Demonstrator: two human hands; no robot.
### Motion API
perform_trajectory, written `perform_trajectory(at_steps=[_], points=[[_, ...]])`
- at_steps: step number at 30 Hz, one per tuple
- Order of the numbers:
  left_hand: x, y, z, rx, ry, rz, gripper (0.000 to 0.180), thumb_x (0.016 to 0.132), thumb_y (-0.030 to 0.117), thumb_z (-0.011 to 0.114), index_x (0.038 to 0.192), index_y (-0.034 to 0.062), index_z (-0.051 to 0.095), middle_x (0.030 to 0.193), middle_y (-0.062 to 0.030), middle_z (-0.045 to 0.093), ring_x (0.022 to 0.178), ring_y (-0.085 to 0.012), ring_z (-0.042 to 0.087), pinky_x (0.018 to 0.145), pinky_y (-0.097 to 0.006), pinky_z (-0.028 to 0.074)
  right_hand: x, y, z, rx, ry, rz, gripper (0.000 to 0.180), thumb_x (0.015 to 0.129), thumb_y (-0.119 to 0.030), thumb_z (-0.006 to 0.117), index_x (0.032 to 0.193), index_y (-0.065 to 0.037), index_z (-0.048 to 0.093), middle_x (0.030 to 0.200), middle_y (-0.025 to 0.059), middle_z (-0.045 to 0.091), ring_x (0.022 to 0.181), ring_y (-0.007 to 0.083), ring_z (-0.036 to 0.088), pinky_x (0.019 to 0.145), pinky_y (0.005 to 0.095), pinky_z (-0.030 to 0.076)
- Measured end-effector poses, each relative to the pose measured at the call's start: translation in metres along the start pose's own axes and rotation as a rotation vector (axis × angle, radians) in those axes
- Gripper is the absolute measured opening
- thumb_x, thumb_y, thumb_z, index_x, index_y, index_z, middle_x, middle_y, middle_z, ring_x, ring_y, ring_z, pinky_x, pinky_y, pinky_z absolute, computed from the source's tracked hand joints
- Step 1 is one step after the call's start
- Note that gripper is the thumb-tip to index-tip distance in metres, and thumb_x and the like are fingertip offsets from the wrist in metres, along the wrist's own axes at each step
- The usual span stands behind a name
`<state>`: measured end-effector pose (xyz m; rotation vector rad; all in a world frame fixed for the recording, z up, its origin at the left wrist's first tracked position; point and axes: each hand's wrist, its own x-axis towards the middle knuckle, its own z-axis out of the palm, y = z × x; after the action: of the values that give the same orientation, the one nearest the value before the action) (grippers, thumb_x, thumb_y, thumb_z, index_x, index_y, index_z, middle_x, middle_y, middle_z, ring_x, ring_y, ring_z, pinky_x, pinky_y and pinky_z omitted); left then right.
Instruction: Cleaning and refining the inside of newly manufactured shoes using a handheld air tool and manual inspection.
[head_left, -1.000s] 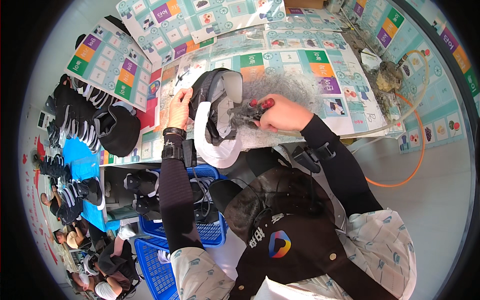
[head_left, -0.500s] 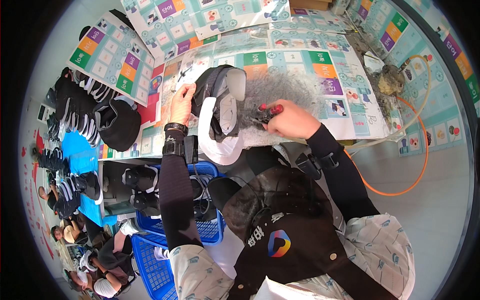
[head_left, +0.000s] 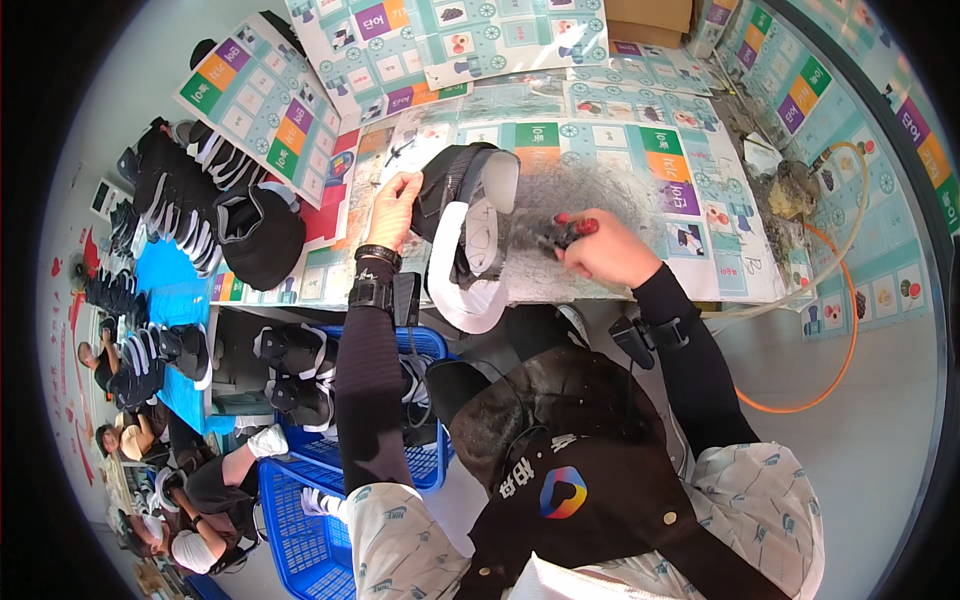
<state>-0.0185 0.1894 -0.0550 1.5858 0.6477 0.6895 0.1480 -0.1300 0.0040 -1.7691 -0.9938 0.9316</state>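
Note:
My left hand [head_left: 397, 205] is closed on the far left end of a black shoe [head_left: 447, 190] with a white sole [head_left: 465, 309]. The shoe is turned so its underside, with pale grey patches, faces right; its white end hangs at the table's near edge. In my right hand [head_left: 612, 250] is a small black-and-red handheld tool [head_left: 578, 228], fingers wrapped round it. Its working end is smeared and points left at the shoe. A narrow gap seems to lie between them; contact I cannot tell. Dark grey dust [head_left: 590, 190] covers the table sheet around the tool.
Printed sheets cover the table [head_left: 715, 262]. An orange hose [head_left: 853, 325] and a pale hose [head_left: 862, 190] loop at the right. Left, a black padded shoe part [head_left: 262, 240] lies by several stacked shoes [head_left: 165, 205]. Blue baskets [head_left: 310, 545] stand below; several seated people [head_left: 195, 535] are beyond.
The whole view has shifted slightly, so the table, shoe and both hands appear farther right. Both hands keep their holds, and the tool's end is now more blurred.

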Motion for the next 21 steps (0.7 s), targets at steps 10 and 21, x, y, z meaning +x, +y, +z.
perform_trajectory(at_steps=[10, 21], points=[[-0.009, 0.036, -0.007, 0.296, 0.068, 0.072, 0.021, 0.104, 0.026, 0.059, 0.097, 0.0089, 0.07, 0.091, 0.0047, 0.064, 0.087, -0.0094, 0.055, 0.081, -0.026, 0.043, 0.016, -0.002, 0.001, -0.086, -0.174, -0.068, 0.021, 0.073, -0.01, 0.07, 0.088, 0.005, 0.071, 0.063, 0.0098, 0.065, 0.052, 0.0168, 0.059, 0.054, 0.0326, 0.044], [-0.029, 0.157, 0.075, 1.296, -0.222, 1.333, 0.031, 0.09, 0.052, 0.062, 0.079, 0.0242, 0.072, 0.075, 0.0034, 0.065, 0.087, -0.0213, 0.061, 0.084, -0.044, 0.038, -0.002, 0.078, -0.084, 0.373, 0.364, -0.203, 0.048, 0.077, -0.002, 0.059, 0.126, -0.003, 0.063, 0.11, 0.0065, 0.072, 0.094, 0.0162, 0.068, 0.061, 0.0232, 0.044]])
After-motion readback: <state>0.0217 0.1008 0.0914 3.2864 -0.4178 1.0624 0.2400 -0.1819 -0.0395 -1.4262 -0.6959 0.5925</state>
